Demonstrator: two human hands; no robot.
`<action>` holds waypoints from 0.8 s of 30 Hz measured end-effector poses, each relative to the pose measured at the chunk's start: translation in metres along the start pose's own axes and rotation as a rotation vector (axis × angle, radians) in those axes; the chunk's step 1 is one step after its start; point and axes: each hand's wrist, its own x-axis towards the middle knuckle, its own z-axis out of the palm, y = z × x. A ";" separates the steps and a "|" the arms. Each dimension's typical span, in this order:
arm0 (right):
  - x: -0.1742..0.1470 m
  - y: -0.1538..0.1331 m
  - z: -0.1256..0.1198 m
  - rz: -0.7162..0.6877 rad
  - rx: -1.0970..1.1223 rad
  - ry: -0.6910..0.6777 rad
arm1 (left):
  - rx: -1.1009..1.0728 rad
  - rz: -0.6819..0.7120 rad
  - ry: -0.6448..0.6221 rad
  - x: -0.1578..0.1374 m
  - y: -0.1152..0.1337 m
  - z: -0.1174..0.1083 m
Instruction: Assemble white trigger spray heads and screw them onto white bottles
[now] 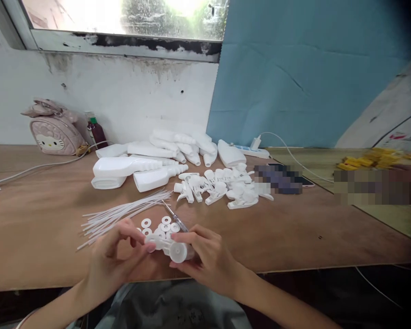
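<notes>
**While a white spray head (178, 252) is held by the right hand, its narrow end is touched by the left**

Close to the counter's (277, 237) near edge, the spray head is clasped in the grip of the right hand (203, 253), fingers and thumb closed around it, its round cap turned toward the camera. At the other end, the part is met by the thumb of the left hand (125, 244); thumb and forefinger are brought nearly together, but whether anything is pinched firmly there cannot be told.

Just beyond the fingers, flat white washers (166, 220) are scattered, some overlapped, with a slim pointed tool (174, 215) laid beside them. To the left, thin white tubes (119, 214) are spread in a loose bundle.

Farther off, more spray heads (219, 183) are heaped. Behind and left of these, white bottles (113, 167) are piled on their sides; their contents are hidden by opaque walls. Near the wall, a dark bottle (96, 130) with a green cap is stood upright beside a pink bag (56, 135), whose inside cannot be seen.
</notes>
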 end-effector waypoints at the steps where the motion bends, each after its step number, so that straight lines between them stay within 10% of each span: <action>1: 0.000 0.000 0.000 -0.007 0.013 -0.010 | -0.044 0.005 -0.073 0.001 0.005 0.004; 5: 0.001 0.000 -0.001 -0.026 0.057 -0.017 | -0.054 0.067 -0.254 0.008 0.019 0.017; 24: -0.002 0.000 0.000 -0.012 0.073 -0.064 | 0.099 0.243 -0.208 0.006 0.013 0.022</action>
